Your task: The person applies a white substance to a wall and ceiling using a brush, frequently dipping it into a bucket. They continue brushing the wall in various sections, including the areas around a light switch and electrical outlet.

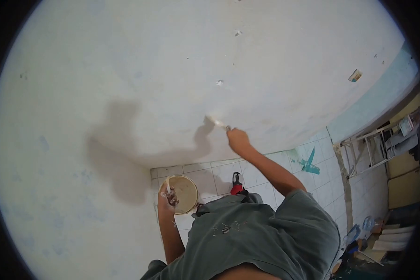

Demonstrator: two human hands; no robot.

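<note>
My right hand point(238, 140) is raised at arm's length and grips a small putty knife point(217, 122). Its blade touches the white plastered wall point(126, 70) and casts a shadow just to the left. My left hand point(168, 198) is lower, close to my body. It holds a round tan pan point(185, 193) by its rim, with a thin pale tool handle sticking up beside the fingers. Both hands are smeared with white paste. My grey-green shirt point(266, 238) fills the bottom of the view.
White floor tiles point(266, 168) run along the foot of the wall, one patch stained teal point(309, 164). A red and black shoe point(237, 183) rests on them. A metal frame point(368, 149) leans at the right, and clutter with plastic bottles point(373, 233) lies at the lower right.
</note>
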